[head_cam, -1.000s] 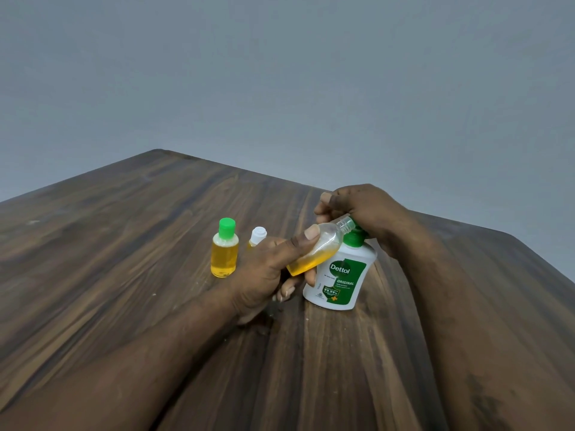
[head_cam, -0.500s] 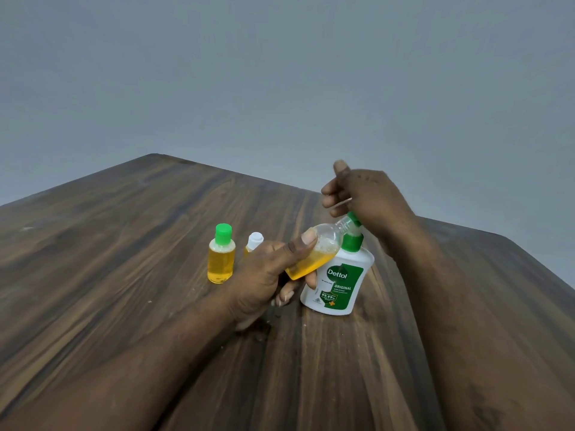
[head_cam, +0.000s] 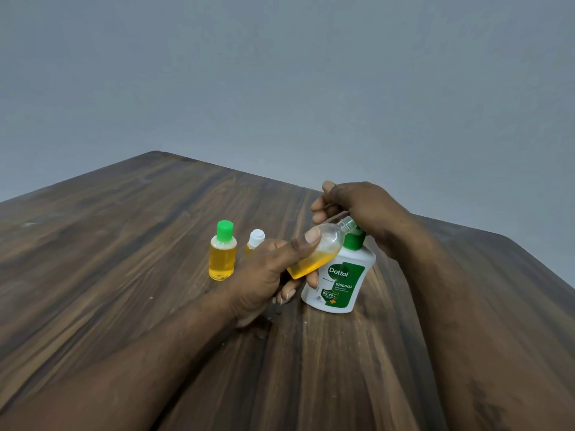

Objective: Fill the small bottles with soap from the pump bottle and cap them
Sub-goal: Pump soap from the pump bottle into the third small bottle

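Note:
My left hand [head_cam: 267,275] grips a small clear uncapped bottle [head_cam: 320,251], tilted, with yellow soap pooled in its lower end. The bottle's open mouth points up and to the right, under my right hand [head_cam: 367,209]. That hand sits curled over the green pump head of the white Dettol pump bottle [head_cam: 342,281] and hides the nozzle. The pump bottle stands on the wooden table [head_cam: 124,275]. A full small bottle with a green cap [head_cam: 222,256] stands to the left. Beside it stands a white-capped small bottle [head_cam: 256,237], half hidden behind my left hand.
The dark wooden table ends at a far corner ahead and at an edge on the right. A plain grey wall rises behind it. Small wet specks lie on the wood near my left wrist.
My right hand lifted off the pump head half a second ago and has come back down over it. My left hand keeps the tilted bottle at the nozzle.

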`<state>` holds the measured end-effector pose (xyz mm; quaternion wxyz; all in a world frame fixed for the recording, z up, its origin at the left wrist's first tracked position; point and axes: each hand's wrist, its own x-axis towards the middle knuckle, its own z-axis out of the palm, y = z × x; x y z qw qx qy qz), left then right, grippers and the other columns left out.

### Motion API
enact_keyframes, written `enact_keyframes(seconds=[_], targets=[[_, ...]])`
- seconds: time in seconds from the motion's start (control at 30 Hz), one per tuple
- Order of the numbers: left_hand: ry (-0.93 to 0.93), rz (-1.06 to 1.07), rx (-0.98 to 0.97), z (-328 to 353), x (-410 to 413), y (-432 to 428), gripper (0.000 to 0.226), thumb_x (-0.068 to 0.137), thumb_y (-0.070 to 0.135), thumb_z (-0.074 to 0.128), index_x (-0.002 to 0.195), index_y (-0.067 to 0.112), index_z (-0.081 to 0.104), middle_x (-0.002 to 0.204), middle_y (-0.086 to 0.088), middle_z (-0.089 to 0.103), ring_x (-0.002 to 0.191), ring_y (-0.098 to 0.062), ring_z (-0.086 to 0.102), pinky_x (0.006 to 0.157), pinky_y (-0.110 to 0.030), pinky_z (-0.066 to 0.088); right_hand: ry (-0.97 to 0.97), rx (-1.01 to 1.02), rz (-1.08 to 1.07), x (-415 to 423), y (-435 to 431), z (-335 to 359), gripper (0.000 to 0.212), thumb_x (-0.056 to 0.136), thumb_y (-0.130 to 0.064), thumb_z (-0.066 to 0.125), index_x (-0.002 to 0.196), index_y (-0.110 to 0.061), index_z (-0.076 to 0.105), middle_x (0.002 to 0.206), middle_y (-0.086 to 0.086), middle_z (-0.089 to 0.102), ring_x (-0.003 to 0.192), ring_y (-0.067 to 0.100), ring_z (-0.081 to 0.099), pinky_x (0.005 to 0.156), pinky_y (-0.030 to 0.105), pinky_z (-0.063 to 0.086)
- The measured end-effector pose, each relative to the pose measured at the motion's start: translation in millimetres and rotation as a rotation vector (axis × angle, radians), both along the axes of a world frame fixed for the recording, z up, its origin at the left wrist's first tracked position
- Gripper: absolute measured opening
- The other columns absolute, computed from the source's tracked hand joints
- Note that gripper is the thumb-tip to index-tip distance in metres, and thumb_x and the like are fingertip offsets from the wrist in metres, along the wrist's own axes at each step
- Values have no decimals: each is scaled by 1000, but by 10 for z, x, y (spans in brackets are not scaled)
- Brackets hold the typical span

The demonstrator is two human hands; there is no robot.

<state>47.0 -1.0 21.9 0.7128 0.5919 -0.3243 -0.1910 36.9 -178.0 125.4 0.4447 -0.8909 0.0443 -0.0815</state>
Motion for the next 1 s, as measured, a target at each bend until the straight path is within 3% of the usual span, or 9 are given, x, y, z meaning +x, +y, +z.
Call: enact_keyframes(seconds=[0.1, 0.2, 0.3, 0.47, 0.63, 0.8, 0.93, 1.0], targets=[[-3, 2, 1, 8, 4, -1, 70, 86, 72, 55, 67, 6, 70, 45, -10, 39, 38, -16, 36, 45, -25, 31, -49, 36, 17, -11, 5, 52, 53, 106, -52, 48, 96, -9, 78, 91, 7, 80, 85, 25, 74, 96, 47, 54], [-9, 9, 7, 9, 1, -8, 70, 85, 73, 55, 67, 7, 70, 45, -10, 39, 38, -15, 36, 44, -25, 30, -155, 108, -72, -21, -1, 124, 70, 104, -66, 38, 98, -8, 76, 90, 7, 80, 77, 21, 73, 77, 34, 55], [-9, 9, 6, 12, 3, -8, 71, 85, 73, 55, 68, 7, 71, 46, -10, 40, 39, -16, 37, 45, -25, 31, -213, 124, -163, 3, -3, 134, 68, 106, -63, 36, 100, -9, 76, 89, 6, 80, 73, 19, 71, 65, 27, 47], [1, 3, -5, 14, 0, -11, 71, 87, 72, 55, 67, 5, 70, 45, -11, 39, 38, -16, 36, 45, -26, 30, -40, 45, -68, 33, -1, 38, 37, 107, -34, 50, 99, -8, 76, 87, 2, 80, 82, 15, 69, 86, 40, 53], [8, 12, 3, 3, -11, -12, 68, 92, 65, 53, 64, 5, 69, 43, -10, 39, 38, -16, 35, 45, -25, 31, 82, -4, -54, 23, 19, -19, 40, 109, -33, 48, 100, -8, 78, 96, 9, 80, 81, 21, 69, 79, 36, 53], [6, 1, 6, -24, 11, -27, 71, 87, 70, 56, 67, 4, 69, 43, -9, 40, 38, -16, 35, 46, -26, 30, 54, -2, -71, 33, 13, -26, 40, 109, -34, 48, 98, -9, 78, 92, 7, 80, 83, 21, 71, 81, 37, 55], [-4, 12, -2, -20, 10, -30, 69, 86, 72, 55, 66, 7, 70, 43, -10, 39, 38, -16, 35, 47, -27, 28, -72, 31, -79, 40, -11, 25, 39, 106, -39, 53, 92, -11, 77, 84, 3, 80, 83, 17, 71, 95, 47, 55], [0, 6, -7, -17, 7, -22, 69, 85, 71, 56, 66, 7, 70, 44, -10, 39, 38, -17, 35, 48, -28, 27, -145, 49, -84, 20, -14, 70, 44, 105, -46, 53, 93, -11, 77, 85, 3, 80, 80, 20, 73, 88, 45, 57]])
